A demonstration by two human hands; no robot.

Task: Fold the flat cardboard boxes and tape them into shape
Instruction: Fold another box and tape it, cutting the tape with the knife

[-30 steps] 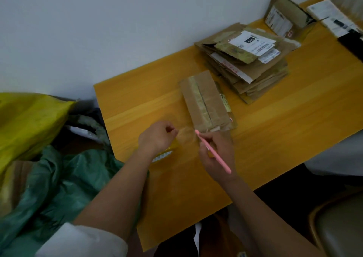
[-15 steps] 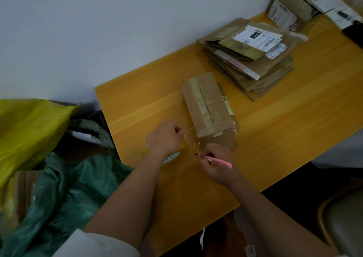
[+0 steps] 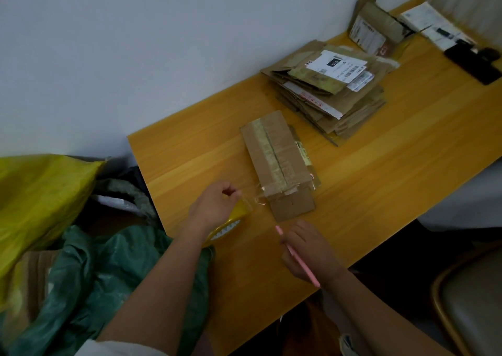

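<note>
Left hand pinching tape off box edge; right hand gripping pink cutter, bare table rightward.

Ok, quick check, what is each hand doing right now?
Left hand: pinches the clear tape strip running to the cardboard box.
Right hand: grips a pink pen-like tool.
</note>
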